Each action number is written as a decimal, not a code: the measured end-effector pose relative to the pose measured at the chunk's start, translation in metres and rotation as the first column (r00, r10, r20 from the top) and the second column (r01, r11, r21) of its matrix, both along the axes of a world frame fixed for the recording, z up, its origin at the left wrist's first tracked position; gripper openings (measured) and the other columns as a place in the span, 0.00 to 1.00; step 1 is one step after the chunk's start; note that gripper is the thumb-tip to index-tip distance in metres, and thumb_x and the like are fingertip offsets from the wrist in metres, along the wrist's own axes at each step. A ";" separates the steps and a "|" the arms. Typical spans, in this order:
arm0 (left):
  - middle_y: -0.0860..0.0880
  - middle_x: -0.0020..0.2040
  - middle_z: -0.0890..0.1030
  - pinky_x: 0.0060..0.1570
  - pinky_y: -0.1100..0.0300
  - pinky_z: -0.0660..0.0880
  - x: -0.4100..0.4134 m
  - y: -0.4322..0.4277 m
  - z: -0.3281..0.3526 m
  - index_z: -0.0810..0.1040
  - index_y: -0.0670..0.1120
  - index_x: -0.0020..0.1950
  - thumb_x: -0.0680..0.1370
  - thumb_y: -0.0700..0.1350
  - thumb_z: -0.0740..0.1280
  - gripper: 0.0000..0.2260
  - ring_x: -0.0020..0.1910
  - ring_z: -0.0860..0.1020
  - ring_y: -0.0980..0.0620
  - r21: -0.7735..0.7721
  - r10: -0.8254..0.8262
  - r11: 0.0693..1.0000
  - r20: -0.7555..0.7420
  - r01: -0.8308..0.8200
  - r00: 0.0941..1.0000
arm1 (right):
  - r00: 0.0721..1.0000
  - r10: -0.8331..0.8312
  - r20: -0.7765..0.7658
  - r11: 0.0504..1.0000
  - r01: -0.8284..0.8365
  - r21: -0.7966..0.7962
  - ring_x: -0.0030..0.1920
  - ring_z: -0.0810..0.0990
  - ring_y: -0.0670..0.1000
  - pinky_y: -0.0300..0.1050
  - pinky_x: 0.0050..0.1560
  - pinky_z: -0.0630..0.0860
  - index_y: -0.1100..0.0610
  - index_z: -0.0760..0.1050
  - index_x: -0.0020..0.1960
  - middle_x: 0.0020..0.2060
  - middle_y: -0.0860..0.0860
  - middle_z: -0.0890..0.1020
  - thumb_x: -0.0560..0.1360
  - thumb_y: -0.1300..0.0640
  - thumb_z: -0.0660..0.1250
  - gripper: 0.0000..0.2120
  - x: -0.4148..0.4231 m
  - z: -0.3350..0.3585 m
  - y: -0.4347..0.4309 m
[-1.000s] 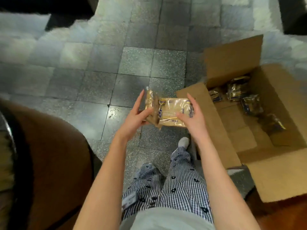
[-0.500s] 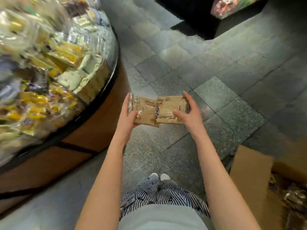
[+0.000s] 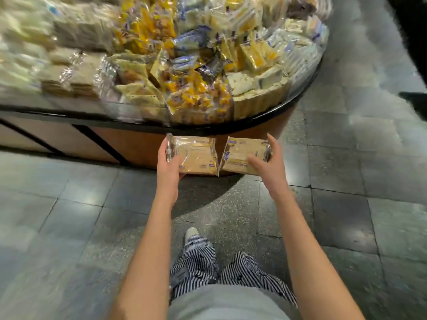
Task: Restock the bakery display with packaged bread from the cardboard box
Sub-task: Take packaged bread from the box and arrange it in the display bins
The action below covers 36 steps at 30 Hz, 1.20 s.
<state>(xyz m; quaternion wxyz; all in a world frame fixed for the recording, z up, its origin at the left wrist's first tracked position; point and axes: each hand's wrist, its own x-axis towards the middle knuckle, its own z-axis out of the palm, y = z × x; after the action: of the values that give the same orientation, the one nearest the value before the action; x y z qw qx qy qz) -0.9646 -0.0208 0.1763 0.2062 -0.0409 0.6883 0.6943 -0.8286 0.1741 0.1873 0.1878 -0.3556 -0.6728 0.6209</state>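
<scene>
Display coming up: the bakery display is now being faced head-on. A second ago the open cardboard box was being looked at, and half a second ago only the display's curved edge was being caught at one side. The box is no longer being shown at all. The display's top is being seen heaped with wrapped goods, blurred by the turn, so a free gap is not being made out.

Packets next: the two packets that were being held overlapped are now being carried apart, edge to edge. The left bread packet and the right bread packet are both being held level just in front of the display's wooden wall, below its black rim.

Hands last: the left hand is being clamped on the outer end of its packet, with the fingers wrapped under it. The right hand is being closed on the other packet's outer end, thumb on top.

The carry from the box is judged to be nearly done. Both packets are yet to be lifted over the rim and set among the stock.
</scene>
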 end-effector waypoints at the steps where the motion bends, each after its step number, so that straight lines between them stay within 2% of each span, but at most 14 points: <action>1: 0.54 0.70 0.74 0.64 0.44 0.74 -0.006 -0.013 -0.001 0.70 0.69 0.66 0.72 0.50 0.71 0.25 0.65 0.76 0.49 0.013 0.039 0.999 0.005 -0.039 0.999 | 0.999 0.042 0.003 0.999 -0.042 0.005 0.66 0.72 0.48 0.31 0.56 0.75 0.50 0.59 0.76 0.68 0.49 0.69 0.74 0.63 0.72 0.36 -0.012 -0.001 -0.007; 4: 0.52 0.69 0.75 0.58 0.50 0.77 -0.024 -0.045 -0.004 0.66 0.61 0.73 0.78 0.44 0.69 0.27 0.64 0.77 0.49 0.048 0.142 0.989 0.008 -0.142 0.990 | 0.991 0.129 0.034 0.991 -0.130 0.021 0.66 0.72 0.48 0.52 0.66 0.74 0.46 0.59 0.76 0.67 0.46 0.70 0.74 0.60 0.72 0.36 -0.048 -0.002 -0.028; 8: 0.53 0.69 0.75 0.46 0.60 0.77 -0.060 -0.084 -0.010 0.63 0.58 0.77 0.79 0.41 0.68 0.28 0.62 0.78 0.53 0.095 0.244 0.965 -0.008 -0.243 0.970 | 0.981 0.188 0.055 0.981 -0.191 0.045 0.70 0.69 0.49 0.46 0.66 0.71 0.47 0.58 0.77 0.72 0.49 0.67 0.76 0.60 0.70 0.35 -0.102 -0.004 -0.058; 10: 0.54 0.70 0.75 0.49 0.59 0.77 -0.085 -0.109 -0.011 0.65 0.60 0.75 0.79 0.41 0.68 0.28 0.64 0.77 0.53 0.098 0.270 0.959 -0.034 -0.266 0.962 | 0.975 0.211 0.067 0.976 -0.213 0.037 0.71 0.68 0.49 0.47 0.67 0.72 0.45 0.58 0.77 0.74 0.49 0.65 0.77 0.60 0.69 0.34 -0.132 -0.006 -0.079; 13: 0.54 0.71 0.73 0.61 0.47 0.76 -0.126 -0.156 -0.010 0.69 0.70 0.68 0.78 0.44 0.69 0.26 0.67 0.74 0.51 0.064 0.314 0.949 -0.079 -0.310 0.946 | 0.969 0.233 0.077 0.972 -0.235 0.020 0.72 0.67 0.50 0.51 0.68 0.72 0.45 0.58 0.77 0.75 0.49 0.63 0.78 0.60 0.68 0.33 -0.184 -0.012 -0.118; 15: 0.51 0.70 0.74 0.64 0.44 0.75 -0.155 -0.191 -0.008 0.70 0.73 0.63 0.78 0.44 0.70 0.25 0.67 0.75 0.50 0.033 0.346 0.938 -0.119 -0.344 0.931 | 0.964 0.251 0.089 0.967 -0.254 0.021 0.72 0.67 0.51 0.53 0.69 0.71 0.44 0.58 0.77 0.75 0.50 0.63 0.78 0.60 0.67 0.33 -0.220 -0.016 -0.149; 17: 0.46 0.67 0.77 0.60 0.55 0.77 -0.182 -0.223 -0.002 0.72 0.67 0.66 0.79 0.42 0.69 0.22 0.63 0.77 0.50 0.003 0.368 0.928 -0.154 -0.372 0.917 | 0.958 0.275 0.084 0.961 -0.277 0.012 0.72 0.68 0.51 0.56 0.69 0.71 0.43 0.58 0.76 0.75 0.49 0.64 0.78 0.59 0.68 0.33 -0.256 -0.021 -0.181; 19: 0.38 0.64 0.78 0.49 0.67 0.78 -0.211 -0.254 -0.001 0.75 0.53 0.67 0.79 0.39 0.68 0.18 0.56 0.78 0.51 -0.041 0.388 0.914 -0.201 -0.404 0.899 | 0.950 0.302 0.079 0.953 -0.302 -0.008 0.71 0.69 0.52 0.58 0.68 0.71 0.41 0.59 0.76 0.74 0.49 0.65 0.77 0.59 0.68 0.32 -0.290 -0.022 -0.213; 20: 0.37 0.64 0.78 0.48 0.67 0.78 -0.224 -0.269 -0.002 0.76 0.50 0.66 0.79 0.38 0.68 0.17 0.54 0.78 0.51 -0.050 0.392 0.910 -0.213 -0.411 0.895 | 0.946 0.315 0.077 0.949 -0.315 -0.011 0.71 0.68 0.52 0.58 0.68 0.71 0.41 0.59 0.75 0.75 0.49 0.64 0.77 0.59 0.68 0.32 -0.305 -0.023 -0.228; 24: 0.53 0.63 0.77 0.65 0.44 0.74 -0.276 -0.315 -0.009 0.74 0.58 0.65 0.75 0.33 0.70 0.26 0.64 0.76 0.51 -0.080 0.336 0.934 -0.139 -0.348 0.932 | 0.931 0.359 0.064 0.933 -0.360 -0.006 0.74 0.65 0.53 0.59 0.70 0.69 0.37 0.58 0.74 0.77 0.49 0.60 0.76 0.54 0.69 0.33 -0.360 -0.026 -0.270; 28: 0.56 0.66 0.74 0.67 0.42 0.71 -0.316 -0.325 -0.017 0.72 0.64 0.64 0.73 0.31 0.71 0.31 0.68 0.73 0.53 -0.106 0.297 0.945 -0.120 -0.309 0.947 | 0.935 0.341 0.096 0.938 -0.345 0.026 0.76 0.60 0.50 0.49 0.74 0.61 0.45 0.58 0.77 0.78 0.49 0.59 0.78 0.58 0.68 0.33 -0.405 -0.019 -0.283; 31: 0.55 0.68 0.75 0.67 0.41 0.71 -0.353 -0.322 -0.022 0.76 0.68 0.60 0.73 0.31 0.70 0.32 0.68 0.73 0.52 -0.087 0.299 0.947 -0.127 -0.310 0.946 | 0.948 0.305 0.092 0.949 -0.311 0.058 0.72 0.61 0.44 0.39 0.66 0.60 0.48 0.57 0.78 0.76 0.47 0.62 0.79 0.59 0.67 0.32 -0.439 -0.016 -0.279; 33: 0.55 0.67 0.76 0.67 0.40 0.71 -0.381 -0.318 -0.023 0.76 0.70 0.58 0.73 0.33 0.70 0.31 0.67 0.74 0.51 -0.100 0.284 0.949 -0.141 -0.299 0.948 | 0.955 0.283 0.085 0.956 -0.288 0.061 0.68 0.63 0.41 0.38 0.63 0.61 0.48 0.58 0.78 0.75 0.47 0.64 0.79 0.59 0.67 0.32 -0.464 -0.018 -0.274; 36: 0.52 0.64 0.79 0.64 0.41 0.74 -0.426 -0.310 -0.021 0.75 0.68 0.59 0.74 0.34 0.70 0.28 0.63 0.78 0.50 -0.106 0.297 0.944 -0.141 -0.313 0.944 | 0.957 0.274 0.094 0.958 -0.280 0.055 0.74 0.61 0.47 0.39 0.65 0.60 0.48 0.57 0.78 0.76 0.48 0.62 0.79 0.59 0.66 0.31 -0.509 -0.024 -0.268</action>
<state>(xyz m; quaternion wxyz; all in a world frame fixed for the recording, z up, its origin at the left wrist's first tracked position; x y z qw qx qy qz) -1.3909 -0.3310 0.1551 0.0501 -0.1173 0.7278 0.6738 -1.3378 -0.0936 0.1634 0.0820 -0.2775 -0.7440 0.6022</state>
